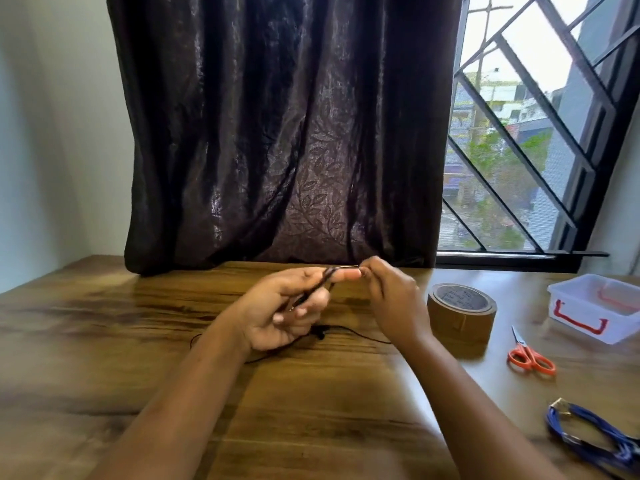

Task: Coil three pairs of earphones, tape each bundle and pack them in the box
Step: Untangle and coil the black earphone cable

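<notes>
My left hand [287,310] is raised over the table's middle, palm up, with loops of a thin black earphone cord [349,332] lying across its fingers. My right hand [391,299] pinches the same cord just beyond the left fingertips. The cord's loose end and an earbud trail on the wood below both hands. A blue earphone bundle [588,434] lies at the right front edge. A roll of brown tape [460,313] stands right of my right hand. The white plastic box [599,310] with red clips sits open at the far right, something red inside.
Orange-handled scissors [530,356] lie between the tape roll and the box. A dark curtain [277,133] hangs down to the wooden table's [104,341] back edge, and a barred window [519,150] is at the right.
</notes>
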Available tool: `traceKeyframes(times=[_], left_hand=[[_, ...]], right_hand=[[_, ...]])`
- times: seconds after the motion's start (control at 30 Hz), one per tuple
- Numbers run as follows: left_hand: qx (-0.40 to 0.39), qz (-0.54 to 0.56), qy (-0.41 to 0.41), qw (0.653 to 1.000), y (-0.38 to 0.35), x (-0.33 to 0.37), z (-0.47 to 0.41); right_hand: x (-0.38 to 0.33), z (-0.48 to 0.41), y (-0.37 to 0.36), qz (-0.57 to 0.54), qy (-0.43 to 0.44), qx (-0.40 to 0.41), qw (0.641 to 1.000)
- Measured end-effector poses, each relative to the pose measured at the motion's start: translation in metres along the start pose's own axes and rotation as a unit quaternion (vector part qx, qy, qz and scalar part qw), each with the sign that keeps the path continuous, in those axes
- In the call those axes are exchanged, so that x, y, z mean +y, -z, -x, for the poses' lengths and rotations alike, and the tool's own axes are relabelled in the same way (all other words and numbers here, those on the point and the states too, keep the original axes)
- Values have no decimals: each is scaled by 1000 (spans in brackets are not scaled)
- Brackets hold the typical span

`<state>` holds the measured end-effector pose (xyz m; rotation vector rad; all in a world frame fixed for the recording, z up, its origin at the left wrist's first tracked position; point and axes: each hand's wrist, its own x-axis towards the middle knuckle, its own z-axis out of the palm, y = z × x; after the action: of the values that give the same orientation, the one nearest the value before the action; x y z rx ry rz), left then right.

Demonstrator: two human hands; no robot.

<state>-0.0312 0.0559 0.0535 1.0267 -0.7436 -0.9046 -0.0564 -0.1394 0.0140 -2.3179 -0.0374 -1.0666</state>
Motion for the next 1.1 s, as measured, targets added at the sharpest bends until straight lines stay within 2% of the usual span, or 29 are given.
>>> traceKeyframes(times=[0.07, 0.1, 0.17, 0.23, 0.3, 0.33, 0.4, 0.47, 0.5, 0.57, 0.63, 0.7, 0.8, 0.87, 0.93, 0.97, 1.03, 1.1], left_hand=[[10, 43, -72, 996, -2, 0, -1], [57, 50, -114, 991, -3, -1, -5], [181, 56, -201, 961, 0, -3, -10], [267, 50, -269, 924, 7, 0, -11], [322, 22, -280, 904, 22, 6, -6], [344, -10, -262, 902, 32, 7, -2], [357, -143, -181, 905, 41, 6, 6], [296, -259, -54, 918, 34, -3, 7], [242, -273, 7, 931, 26, -9, 5], [159, -227, 56, 959, 6, -16, -2], [126, -111, 10, 986, -8, -15, -7], [92, -11, -32, 995, -14, -8, -7], [82, 16, -77, 993, -16, -7, -6], [132, 34, -164, 977, -16, -7, -8], [190, 71, -246, 948, -10, -3, -9], [222, 61, -270, 935, -3, -1, -10], [302, -55, -277, 910, 13, -3, -9], [372, -253, -237, 861, 25, -7, -6]], right_hand=[[-7, 7, -12, 15, -40, -64, 997], [-14, 11, -18, 29, -39, -108, 993], [-34, 21, -29, 45, 0, -205, 978], [-58, 30, -36, 8, 50, -297, 954], [-67, 31, -35, 8, 101, -317, 943], [-66, 29, -32, 20, 125, -293, 948], [-53, 20, -20, 43, 161, -210, 963], [-35, 10, -7, 65, 196, -117, 971], [-28, 6, -2, 62, 206, -70, 974], [-16, 0, 5, 3, 174, 13, 985], [-8, -5, 7, -79, 100, 68, 990], [-3, -4, 2, -73, 51, 80, 993], [-9, 5, -14, -74, -8, 5, 997], [-19, 15, -27, -92, -44, -111, 989], [-35, 22, -36, -65, -30, -235, 969], [-43, 24, -39, -66, -11, -268, 961], [-56, 27, -38, -58, 35, -291, 954], [-63, 27, -31, 11, 105, -294, 950]])
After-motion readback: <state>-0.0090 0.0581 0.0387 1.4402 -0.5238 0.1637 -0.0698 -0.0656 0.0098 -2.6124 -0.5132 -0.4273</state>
